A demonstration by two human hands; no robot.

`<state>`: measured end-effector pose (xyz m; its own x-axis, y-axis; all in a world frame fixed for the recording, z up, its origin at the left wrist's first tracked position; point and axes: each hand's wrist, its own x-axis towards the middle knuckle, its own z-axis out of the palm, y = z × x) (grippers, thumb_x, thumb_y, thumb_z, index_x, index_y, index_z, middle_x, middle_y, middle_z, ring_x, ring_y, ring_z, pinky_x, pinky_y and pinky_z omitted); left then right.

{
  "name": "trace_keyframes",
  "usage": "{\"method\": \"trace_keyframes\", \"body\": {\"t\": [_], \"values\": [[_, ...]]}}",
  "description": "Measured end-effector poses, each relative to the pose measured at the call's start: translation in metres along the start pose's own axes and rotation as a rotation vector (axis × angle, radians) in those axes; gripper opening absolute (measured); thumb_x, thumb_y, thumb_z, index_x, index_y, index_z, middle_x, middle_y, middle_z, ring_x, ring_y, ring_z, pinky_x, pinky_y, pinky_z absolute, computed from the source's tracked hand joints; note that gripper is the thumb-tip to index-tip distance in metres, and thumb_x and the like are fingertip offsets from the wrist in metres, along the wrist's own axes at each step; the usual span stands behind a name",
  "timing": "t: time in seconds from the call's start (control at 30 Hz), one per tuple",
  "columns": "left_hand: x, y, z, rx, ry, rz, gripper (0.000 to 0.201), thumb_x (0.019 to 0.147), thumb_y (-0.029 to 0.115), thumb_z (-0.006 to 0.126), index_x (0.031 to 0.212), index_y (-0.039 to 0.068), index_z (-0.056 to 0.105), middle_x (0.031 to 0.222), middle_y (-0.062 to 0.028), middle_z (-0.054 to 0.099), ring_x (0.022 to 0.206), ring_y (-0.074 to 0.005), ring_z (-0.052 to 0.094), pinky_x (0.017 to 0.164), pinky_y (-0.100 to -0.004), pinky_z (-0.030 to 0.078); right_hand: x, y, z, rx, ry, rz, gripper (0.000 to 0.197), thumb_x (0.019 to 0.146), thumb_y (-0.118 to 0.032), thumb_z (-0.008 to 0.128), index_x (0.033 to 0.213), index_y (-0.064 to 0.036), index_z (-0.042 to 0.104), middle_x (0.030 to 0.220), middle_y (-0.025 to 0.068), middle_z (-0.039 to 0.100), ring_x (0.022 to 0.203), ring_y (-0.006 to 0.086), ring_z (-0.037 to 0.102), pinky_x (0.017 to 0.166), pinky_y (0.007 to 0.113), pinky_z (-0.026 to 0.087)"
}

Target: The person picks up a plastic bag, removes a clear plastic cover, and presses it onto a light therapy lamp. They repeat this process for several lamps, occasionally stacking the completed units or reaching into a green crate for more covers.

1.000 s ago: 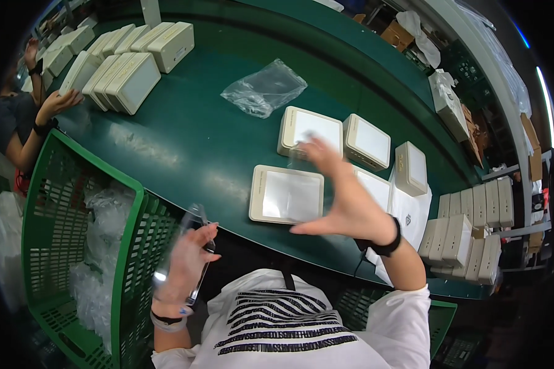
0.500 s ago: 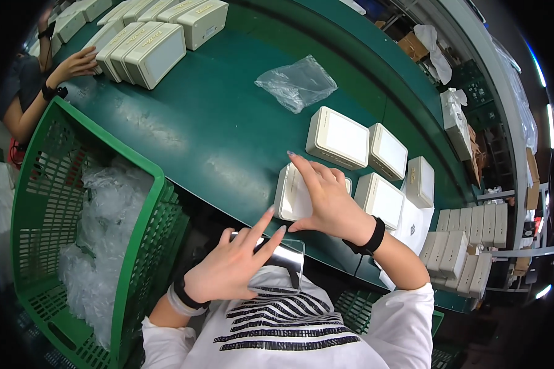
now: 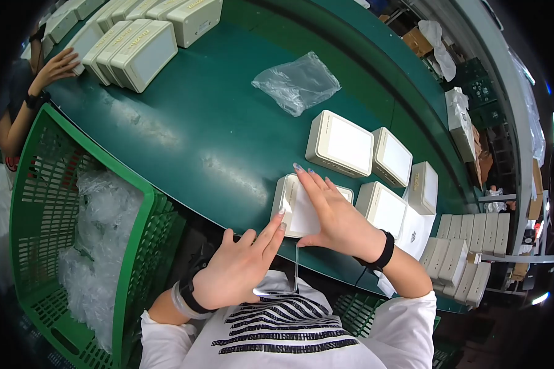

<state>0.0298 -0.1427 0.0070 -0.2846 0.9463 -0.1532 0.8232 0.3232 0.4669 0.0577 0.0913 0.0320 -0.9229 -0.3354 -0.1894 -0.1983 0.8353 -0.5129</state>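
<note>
A cream, rounded box-shaped unit with a white top panel (image 3: 301, 212) lies at the table's near edge, partly covered by my hands. My right hand (image 3: 345, 224) spans its top, open, with fingers stretched toward the far edge and thumb at the near edge. My left hand (image 3: 237, 270) is open, its index and middle fingers extended to the unit's near left side; its thumb is mostly hidden. Beside that hand, in front of my shirt, a thin clear rectangular sheet (image 3: 297, 270) shows almost edge-on. Whether my left hand touches the sheet I cannot tell.
Several similar cream units (image 3: 345, 144) stand to the right on the green table (image 3: 184, 147). Farther back lies a clear plastic bag (image 3: 298, 83). A green crate (image 3: 144, 215) with crumpled plastic stands at left. Another person's hand (image 3: 58, 66) touches units at the far left.
My left fingers have moved up and right to the unit's side. The clear sheet has turned from facing the view to nearly edge-on. My right hand stays over the unit, slightly lower.
</note>
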Motion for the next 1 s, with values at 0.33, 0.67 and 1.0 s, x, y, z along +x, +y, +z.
{"method": "trace_keyframes", "body": {"t": [0.33,0.67,1.0], "values": [[0.007,0.001,-0.011,0.005,-0.05,-0.007,0.11,0.051,0.033,0.086,0.14,-0.005,0.034,0.152,-0.0198,0.024,0.096,-0.0259,0.052,0.085,-0.0485,0.041,-0.002,0.005,-0.001,-0.084,-0.05,0.044,0.126,0.057,-0.024,0.088,0.149,-0.0016,0.006,0.147,0.0258,0.031,0.135,0.0455,0.031,0.112,0.052,0.025],[0.009,0.005,-0.018,0.034,-0.091,-0.053,0.11,0.052,0.032,0.086,0.141,-0.005,0.033,0.152,-0.0214,0.022,0.101,-0.0293,0.052,0.091,-0.0497,0.04,-0.061,0.055,0.004,0.135,0.124,0.152,0.135,0.057,-0.032,0.089,0.15,-0.005,-0.005,0.151,0.0245,0.026,0.139,0.0389,0.028,0.116,0.048,0.015],[-0.043,0.033,-0.038,-0.366,-0.018,-0.069,0.119,0.053,0.03,0.087,0.144,-0.008,0.021,0.144,-0.0279,0.028,0.114,-0.0376,0.045,0.1,-0.0473,0.034,-0.106,0.034,0.018,0.303,0.46,0.13,0.108,0.069,-0.023,0.084,0.15,-0.0039,0.015,0.149,0.0205,0.034,0.137,0.0326,0.036,0.113,0.042,0.027]]}}
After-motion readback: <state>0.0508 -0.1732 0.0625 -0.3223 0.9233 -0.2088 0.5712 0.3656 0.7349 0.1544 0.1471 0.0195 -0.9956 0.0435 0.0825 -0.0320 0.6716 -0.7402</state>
